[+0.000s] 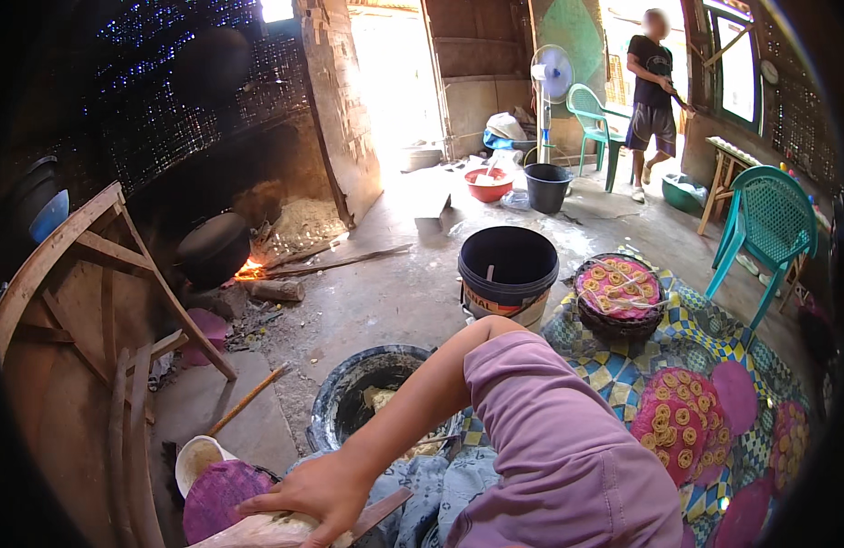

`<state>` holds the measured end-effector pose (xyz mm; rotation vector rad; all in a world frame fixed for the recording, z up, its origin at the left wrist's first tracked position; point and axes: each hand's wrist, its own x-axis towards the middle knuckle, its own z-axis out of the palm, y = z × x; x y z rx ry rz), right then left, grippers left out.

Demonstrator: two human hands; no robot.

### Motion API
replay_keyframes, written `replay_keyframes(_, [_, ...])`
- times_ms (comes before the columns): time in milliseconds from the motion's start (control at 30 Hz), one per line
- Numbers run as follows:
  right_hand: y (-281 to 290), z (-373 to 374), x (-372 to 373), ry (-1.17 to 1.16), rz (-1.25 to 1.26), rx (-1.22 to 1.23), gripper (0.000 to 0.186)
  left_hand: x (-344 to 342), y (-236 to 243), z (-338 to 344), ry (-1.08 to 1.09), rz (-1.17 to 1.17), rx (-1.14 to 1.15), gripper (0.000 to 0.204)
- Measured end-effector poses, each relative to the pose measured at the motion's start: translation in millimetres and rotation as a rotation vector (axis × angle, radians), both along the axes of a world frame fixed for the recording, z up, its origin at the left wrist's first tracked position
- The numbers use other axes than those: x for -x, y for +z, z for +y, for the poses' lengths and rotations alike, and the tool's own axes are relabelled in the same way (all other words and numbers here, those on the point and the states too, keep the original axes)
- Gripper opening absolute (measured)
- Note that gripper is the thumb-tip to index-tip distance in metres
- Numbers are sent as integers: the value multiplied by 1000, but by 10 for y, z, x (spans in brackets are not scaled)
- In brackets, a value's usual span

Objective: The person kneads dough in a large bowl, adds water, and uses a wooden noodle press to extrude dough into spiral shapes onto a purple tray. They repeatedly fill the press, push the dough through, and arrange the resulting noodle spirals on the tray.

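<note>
My right arm, in a purple sleeve, reaches across to the lower left. My right hand [308, 493] lies palm down, thumb and fingers apart, on a pale, dough-smeared piece [271, 532] cut off by the lower edge. By the wrist a flat wooden strip [383, 513] sticks out. Left of my fingers is a purple disc [223, 500], with a white tub [199, 457] behind it. Beyond my forearm stands a dark basin [326, 402] holding pale dough [378, 398]. My left hand does not show.
A tall bucket [508, 274] stands ahead. Rightward, a pink tray of yellow coils [620, 283] and coil-covered pink discs [682, 422] rest on a patterned mat [586, 370]. Left are a wooden frame [102, 242], a stick [248, 399] and a fire [250, 270]. A person [652, 100] stands near the far doorway.
</note>
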<state>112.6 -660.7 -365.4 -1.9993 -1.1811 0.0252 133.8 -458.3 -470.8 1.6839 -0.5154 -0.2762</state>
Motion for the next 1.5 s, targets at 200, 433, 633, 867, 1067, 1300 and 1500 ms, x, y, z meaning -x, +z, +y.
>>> replay_keyframes(200, [-401, -156, -142, 629, 1396, 110, 86, -55, 493, -2, 105, -1, 372, 88])
replay_keyframes(433, [-1211, 212, 56, 1081, 1851, -264, 119, 295, 1334, 478, 242, 77, 996, 98])
replay_keyframes(633, [-713, 241, -403, 911, 1666, -97, 130, -1, 1488, 1162, 72, 232, 1192, 95])
replay_keyframes(867, [-88, 853, -994, 509, 1522, 277, 108, -631, 549, 1911, -239, -35, 1516, 76])
replay_keyframes(1067, [63, 1308, -960, 218, 1382, 501, 106, -593, -202, 2207, -15, -94, 1778, 66])
replay_keyframes(1300, [243, 1495, -879, 135, 1057, 576, 90, -328, 146, 2380, -5, -334, 1663, 48])
replay_keyframes(1500, [528, 1350, -745, 124, 1054, 610, 87, -242, 190, 2156, 31, -259, 1771, 53])
